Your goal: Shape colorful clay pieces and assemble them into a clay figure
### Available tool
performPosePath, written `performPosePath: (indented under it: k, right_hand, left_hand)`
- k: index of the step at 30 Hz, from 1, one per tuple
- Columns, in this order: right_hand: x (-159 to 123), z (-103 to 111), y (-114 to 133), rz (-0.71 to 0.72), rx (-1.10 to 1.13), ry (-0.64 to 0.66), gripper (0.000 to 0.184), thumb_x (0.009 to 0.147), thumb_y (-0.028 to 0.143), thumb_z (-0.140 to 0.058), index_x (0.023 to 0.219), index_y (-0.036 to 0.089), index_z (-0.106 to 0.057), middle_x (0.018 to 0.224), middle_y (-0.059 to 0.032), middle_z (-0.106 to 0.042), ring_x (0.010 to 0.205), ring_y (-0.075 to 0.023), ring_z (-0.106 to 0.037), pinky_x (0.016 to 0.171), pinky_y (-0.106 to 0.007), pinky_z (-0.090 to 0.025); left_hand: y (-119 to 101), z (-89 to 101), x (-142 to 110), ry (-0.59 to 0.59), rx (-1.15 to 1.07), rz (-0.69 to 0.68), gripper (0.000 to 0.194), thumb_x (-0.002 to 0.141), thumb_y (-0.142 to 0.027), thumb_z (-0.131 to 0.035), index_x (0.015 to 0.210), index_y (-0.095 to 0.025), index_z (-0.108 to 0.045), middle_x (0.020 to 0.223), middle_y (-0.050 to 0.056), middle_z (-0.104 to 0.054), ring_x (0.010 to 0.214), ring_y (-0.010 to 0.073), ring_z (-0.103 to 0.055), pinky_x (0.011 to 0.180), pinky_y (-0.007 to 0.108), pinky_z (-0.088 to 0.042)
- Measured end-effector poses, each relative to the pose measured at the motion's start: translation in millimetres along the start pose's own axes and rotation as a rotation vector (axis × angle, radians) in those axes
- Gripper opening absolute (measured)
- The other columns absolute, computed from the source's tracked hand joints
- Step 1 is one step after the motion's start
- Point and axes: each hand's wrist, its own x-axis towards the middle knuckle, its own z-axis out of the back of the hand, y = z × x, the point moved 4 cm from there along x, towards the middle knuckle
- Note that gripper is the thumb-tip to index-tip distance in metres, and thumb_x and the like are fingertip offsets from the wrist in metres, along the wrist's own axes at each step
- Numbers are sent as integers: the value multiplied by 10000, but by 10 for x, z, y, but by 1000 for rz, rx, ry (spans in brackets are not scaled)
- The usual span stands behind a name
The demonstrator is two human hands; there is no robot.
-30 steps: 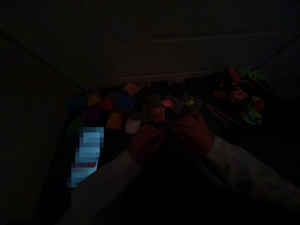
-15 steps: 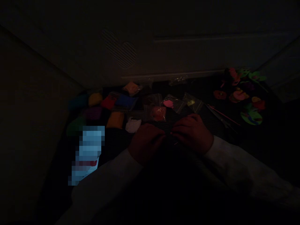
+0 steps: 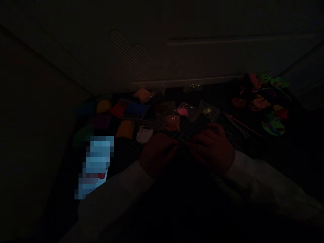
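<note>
Low over a dark ribbed mat [image 3: 227, 133], a person's left hand [image 3: 158, 155] and right hand [image 3: 211, 150] meet at centre, fingers curled inward; the gloom hides whether they pinch anything. A pixelated blue object [image 3: 98, 162] lies near left. Farther off sit small plastic bags [image 3: 172, 123] of coloured craft material, a thin pink stick [image 3: 243, 125] and, far right, colourful cut-out shapes [image 3: 260, 104], below a pale embossed panel [image 3: 202, 50].

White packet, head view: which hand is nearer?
Left. The left hand sits just below and to the right of the white packet in view, apparently not touching it; the right hand is farther right.
</note>
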Motion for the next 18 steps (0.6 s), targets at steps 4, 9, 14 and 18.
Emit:
performPosePath:
  k: [4,9,14,18]
  right_hand:
    - [4,-23,22,10,-10,16,246,810,333,-445,994,258,-590,917,13,-604,873,-179,-475,921,-490,-193]
    - [10,-30,42,14,-11,23,244,804,312,-454,1001,255,-588,926,8,-606,877,-178,-468,919,-482,-198]
    - [20,-23,55,13,-27,29,232,809,309,-445,975,244,-593,913,4,-611,865,-180,-470,915,-482,-204]
    - [27,-16,68,13,-57,31,222,816,307,-434,957,243,-594,909,12,-614,850,-176,-472,912,-478,-212]
  left_hand:
    - [-16,8,8,-5,12,-7,73,732,-184,-574,791,-143,-588,749,28,-634,716,144,-558,650,289,-459]
    - [-16,13,1,-9,-1,7,71,732,-187,-574,788,-144,-585,743,22,-630,723,141,-553,660,286,-459]
    - [-14,8,-2,-7,3,4,83,734,-193,-573,800,-145,-587,756,28,-633,726,148,-555,656,295,-458]
    - [-24,11,8,-5,20,-3,65,729,-185,-577,780,-146,-587,732,24,-631,705,148,-554,641,292,-455]
